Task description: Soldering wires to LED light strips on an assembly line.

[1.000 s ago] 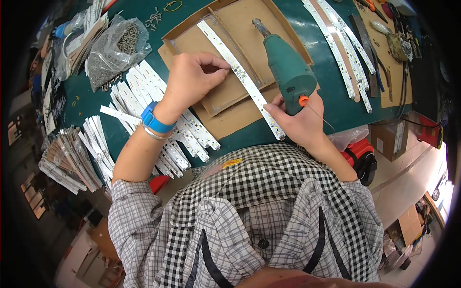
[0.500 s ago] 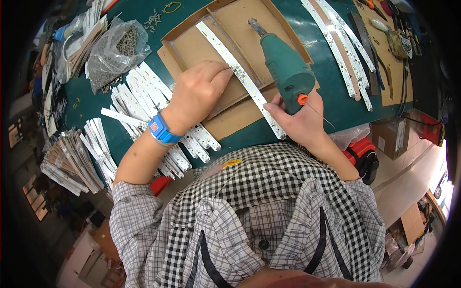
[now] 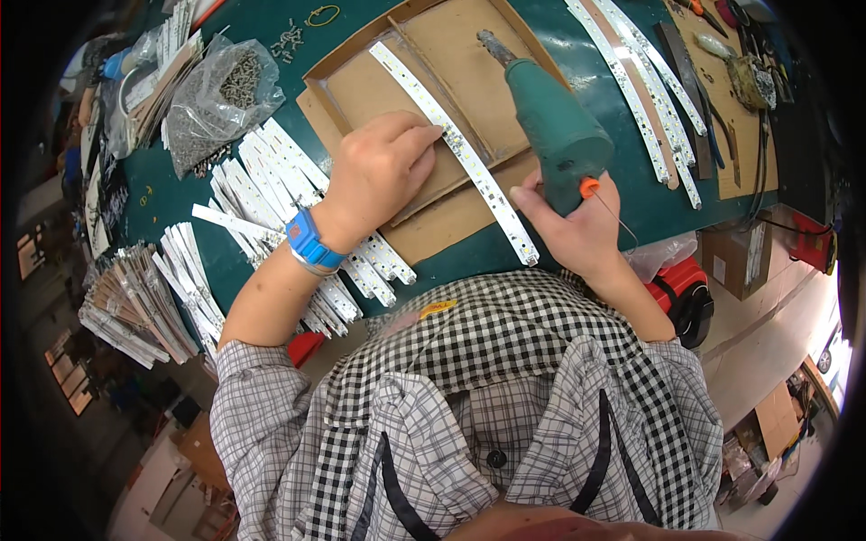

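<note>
A long white LED circuit strip point(image 3: 487, 187) lies slanted across a shallow brown cardboard tray point(image 3: 317, 65). Its near end overhangs toward my apron. Pinched thumb and finger of my left hand point(image 3: 383, 160) rest at the strip's left edge, near its middle; whatever sits between the tips is too small to make out. To the right of the strip, my right hand point(image 3: 577, 221) grips a green hand-held power tool point(image 3: 557, 117) with a dark metal tip and an orange piece at its rear. That tip points up and left, over the tray, apart from the strip.
More LED strips point(image 3: 266, 167) are heaped left of the tray, beside bundled strips point(image 3: 135, 307). A clear bag of small metal parts point(image 3: 221, 104) sits at the far left. Several strips point(image 3: 645, 81) lie at the far right, near hand tools on a brown board point(image 3: 749, 162).
My right hand and the power tool have moved right, and the thumb has come away from the strip. My left hand has shifted slightly along with the strip.
</note>
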`<action>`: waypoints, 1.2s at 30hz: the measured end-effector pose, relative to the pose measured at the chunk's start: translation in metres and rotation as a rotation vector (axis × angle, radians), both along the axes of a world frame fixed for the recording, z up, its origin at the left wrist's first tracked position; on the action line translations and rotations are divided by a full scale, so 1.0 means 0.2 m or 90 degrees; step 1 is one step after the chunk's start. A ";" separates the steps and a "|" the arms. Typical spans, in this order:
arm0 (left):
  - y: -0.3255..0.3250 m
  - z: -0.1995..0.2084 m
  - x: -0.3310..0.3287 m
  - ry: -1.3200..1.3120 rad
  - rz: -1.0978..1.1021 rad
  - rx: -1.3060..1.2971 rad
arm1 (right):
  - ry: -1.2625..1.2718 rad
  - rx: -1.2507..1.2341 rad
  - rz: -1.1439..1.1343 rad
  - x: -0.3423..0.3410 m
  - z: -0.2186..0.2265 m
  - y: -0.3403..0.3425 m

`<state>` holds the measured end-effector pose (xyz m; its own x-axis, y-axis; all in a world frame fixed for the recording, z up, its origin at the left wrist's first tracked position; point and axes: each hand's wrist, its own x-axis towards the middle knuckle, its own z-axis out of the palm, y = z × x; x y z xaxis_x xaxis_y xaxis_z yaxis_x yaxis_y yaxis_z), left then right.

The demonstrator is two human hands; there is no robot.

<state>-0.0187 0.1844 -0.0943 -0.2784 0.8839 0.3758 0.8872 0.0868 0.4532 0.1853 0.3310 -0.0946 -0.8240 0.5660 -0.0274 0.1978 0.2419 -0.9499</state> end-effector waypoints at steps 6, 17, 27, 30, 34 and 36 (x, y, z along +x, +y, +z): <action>-0.04 0.00 0.00 -0.184 0.087 -0.036 | 0.110 -0.399 -0.014 0.13 0.19 0.11; -0.04 -0.04 -0.02 -0.199 0.090 -0.026 | 0.002 -0.355 0.046 0.19 0.22 0.15; -0.04 -0.04 -0.02 -0.220 0.090 -0.025 | -0.053 -0.407 0.092 0.20 0.22 0.20; -0.04 -0.04 -0.02 -0.220 0.089 -0.024 | -0.038 -0.419 0.098 0.21 0.22 0.21; -0.04 -0.04 -0.02 -0.218 0.087 -0.028 | 0.033 -0.406 0.040 0.17 0.26 0.19; -0.04 -0.04 -0.02 -0.207 0.080 -0.025 | 0.082 -0.404 0.015 0.16 0.26 0.19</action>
<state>-0.0227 0.1754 -0.1023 -0.4860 0.8468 0.2163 0.6777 0.2088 0.7051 0.2181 0.3686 -0.0427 -0.8551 0.4536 -0.2511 0.0745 -0.3718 -0.9253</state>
